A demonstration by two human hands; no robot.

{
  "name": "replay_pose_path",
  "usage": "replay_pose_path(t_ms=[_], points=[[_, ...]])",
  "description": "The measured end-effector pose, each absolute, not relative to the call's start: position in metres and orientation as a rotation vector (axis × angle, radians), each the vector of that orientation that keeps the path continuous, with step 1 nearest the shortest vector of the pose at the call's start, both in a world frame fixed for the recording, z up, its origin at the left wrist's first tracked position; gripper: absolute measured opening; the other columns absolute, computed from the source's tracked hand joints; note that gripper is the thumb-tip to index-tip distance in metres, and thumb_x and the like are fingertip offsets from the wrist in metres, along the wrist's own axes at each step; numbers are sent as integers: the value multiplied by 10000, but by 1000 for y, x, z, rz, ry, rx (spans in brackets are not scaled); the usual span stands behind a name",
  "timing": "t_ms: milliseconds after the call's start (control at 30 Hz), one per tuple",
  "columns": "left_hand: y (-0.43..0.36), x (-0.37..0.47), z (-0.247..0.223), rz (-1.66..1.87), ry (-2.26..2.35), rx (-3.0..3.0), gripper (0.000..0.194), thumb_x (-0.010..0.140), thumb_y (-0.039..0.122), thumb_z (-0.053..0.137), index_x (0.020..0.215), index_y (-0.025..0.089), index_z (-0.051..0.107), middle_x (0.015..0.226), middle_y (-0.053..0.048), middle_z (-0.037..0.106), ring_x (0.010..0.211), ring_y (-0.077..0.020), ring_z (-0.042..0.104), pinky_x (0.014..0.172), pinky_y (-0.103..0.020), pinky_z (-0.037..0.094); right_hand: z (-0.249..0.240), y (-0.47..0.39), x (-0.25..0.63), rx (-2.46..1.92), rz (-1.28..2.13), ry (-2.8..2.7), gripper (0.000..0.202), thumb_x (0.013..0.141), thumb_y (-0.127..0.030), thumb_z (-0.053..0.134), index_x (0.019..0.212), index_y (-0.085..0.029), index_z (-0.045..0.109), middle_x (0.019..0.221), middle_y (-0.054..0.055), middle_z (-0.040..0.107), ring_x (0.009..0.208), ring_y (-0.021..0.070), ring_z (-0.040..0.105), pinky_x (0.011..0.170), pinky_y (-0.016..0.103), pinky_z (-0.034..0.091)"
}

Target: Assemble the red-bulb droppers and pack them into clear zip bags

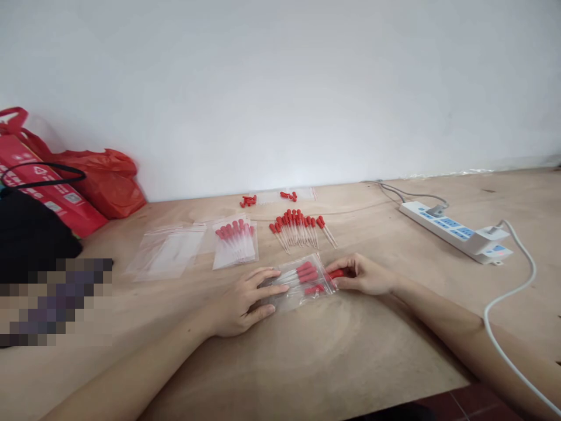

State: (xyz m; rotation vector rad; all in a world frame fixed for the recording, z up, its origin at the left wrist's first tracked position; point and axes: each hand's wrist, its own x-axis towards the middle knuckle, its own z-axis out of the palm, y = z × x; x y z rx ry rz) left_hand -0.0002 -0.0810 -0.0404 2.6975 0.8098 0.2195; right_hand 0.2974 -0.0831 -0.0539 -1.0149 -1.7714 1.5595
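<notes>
My left hand [249,298] lies with its fingers spread over the closed end of a clear zip bag [284,301] on the table. Inside the bag are several droppers [307,272] with red rubber bulbs, their pale tubes pointing left. At the bag's mouth, on its right, my right hand [357,273] pinches the red bulb of a dropper [336,274]; whether its tube is in the bag cannot be made out. Just beyond lies a fanned row of loose droppers [295,225], bulbs away from me. To its left, a filled bag of droppers [235,242] rests flat.
Flat zip bags [169,248] overlap at the left. Loose red bulbs [248,201] lie near the wall by another bag [267,197]. A white power strip [451,228] with a trailing cable [504,301] is at the right. Red carrier bags [103,181] and a black item [35,234] occupy the left.
</notes>
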Motion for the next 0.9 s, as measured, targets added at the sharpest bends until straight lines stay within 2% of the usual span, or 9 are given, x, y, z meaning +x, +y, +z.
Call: replay_pose_path(t_ms=[133, 333, 433, 667, 767, 900], points=[[-81, 1, -39, 220, 803, 2703, 384, 869, 308, 409, 1252, 334, 405, 1353, -28, 330, 1234, -238, 305, 991, -432, 302, -55, -81, 301, -1008, 1686, -1631, 353, 662, -336, 670, 959, -172, 576, 722, -15, 595, 577, 65, 526, 532, 195, 420], [-82, 2, -38, 201, 813, 2711, 388, 867, 300, 411, 1254, 326, 405, 1348, -37, 336, 1234, -237, 302, 993, -435, 295, -61, -80, 294, -1085, 1616, -1597, 322, 619, -369, 693, 813, -151, 555, 637, -30, 569, 407, 17, 383, 363, 156, 284], [-81, 2, -38, 210, 806, 2712, 393, 864, 302, 416, 1256, 331, 401, 1345, -35, 341, 1231, -241, 307, 990, -438, 297, -63, -81, 286, -1129, 1532, -1625, 310, 602, -394, 695, 742, -131, 610, 531, -39, 526, 428, 31, 381, 387, 168, 282], [-81, 2, -38, 212, 805, 2716, 394, 865, 303, 413, 1257, 337, 396, 1344, -30, 343, 1229, -239, 311, 985, -433, 306, -58, -84, 284, -1184, 1506, -1647, 298, 608, -394, 690, 726, -127, 632, 527, -41, 522, 434, 31, 377, 411, 177, 279], [-82, 2, -38, 208, 802, 2719, 395, 864, 305, 417, 1257, 338, 396, 1345, -29, 344, 1231, -241, 309, 986, -437, 305, -52, -86, 287, -1156, 1555, -1689, 312, 652, -414, 653, 790, -134, 654, 498, -52, 501, 412, 25, 338, 400, 177, 257], [-81, 2, -37, 205, 807, 2715, 402, 865, 309, 415, 1265, 337, 385, 1353, -32, 330, 1234, -241, 304, 987, -435, 306, -48, -88, 283, -1075, 1547, -1711, 321, 692, -432, 611, 817, -144, 675, 628, -6, 594, 494, 45, 426, 445, 180, 301]])
